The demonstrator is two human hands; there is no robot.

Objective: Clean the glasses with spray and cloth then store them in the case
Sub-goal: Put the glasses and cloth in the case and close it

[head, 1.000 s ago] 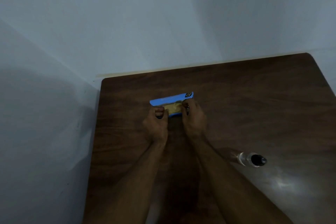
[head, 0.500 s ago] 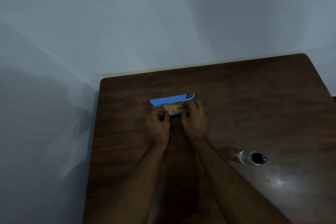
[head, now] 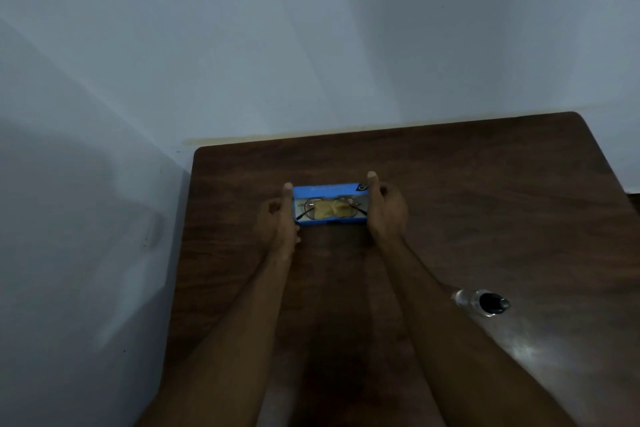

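A blue glasses case lies open on the dark wooden table, its lid standing up at the back. Inside rest thin-framed glasses with a yellow cloth bunched over their middle. My left hand grips the case's left end, with a finger reaching up past the lid. My right hand holds the right end the same way. A small clear spray bottle with a black cap lies on its side at the right, away from both hands.
The table stands in a corner, with pale walls close behind it and along its left edge. Its right edge runs down at the far right. A bright glare spot marks the wood near the bottle.
Both hands have moved apart from the middle of the case to its two ends, uncovering the glasses and cloth inside. The bottle has not moved.
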